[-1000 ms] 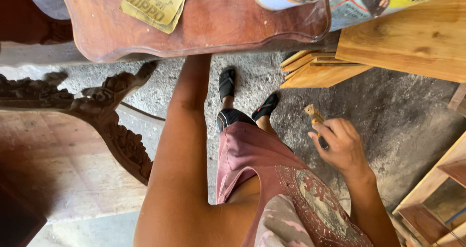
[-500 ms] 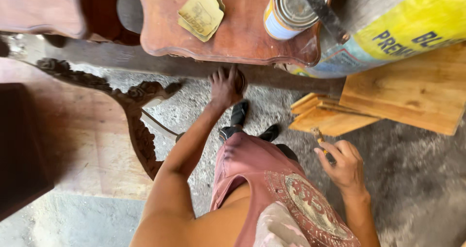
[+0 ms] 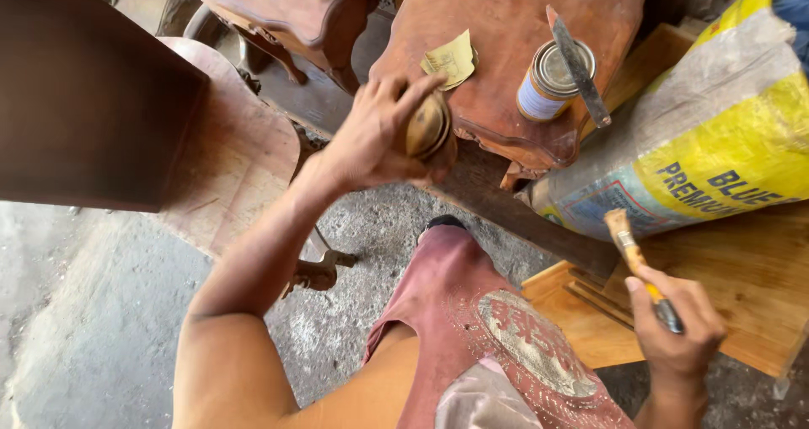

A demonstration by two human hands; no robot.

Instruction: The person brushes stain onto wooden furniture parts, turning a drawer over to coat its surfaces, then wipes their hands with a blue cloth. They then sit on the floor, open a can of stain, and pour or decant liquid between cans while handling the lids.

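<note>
Left hand [image 3: 371, 138] grip is wrapped tight round a small round jar [image 3: 427, 128], lifted just over the desk [image 3: 506, 24] edge. Right hand [image 3: 674, 332] grip pinches a brush [image 3: 634, 260], bristles up, low by the pale planks [image 3: 742, 277]. Best to keep the jar level & hold it w/ a firm grip. Desk is smooth red-brown wood w/ a tin [image 3: 552, 79], a flat blade [image 3: 577, 62] on top, and a sandpaper scrap [image 3: 451, 58]. Sack [image 3: 716, 142] looks woven and dusty.

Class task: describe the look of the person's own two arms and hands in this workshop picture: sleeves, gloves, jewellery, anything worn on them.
Both arms are bare along all that shows, with no sleeve in view. The left hand and the right hand wear no gloves, and no ring, watch or wristband shows. The only clothing in view is dusty reddish patterned shorts.
</note>
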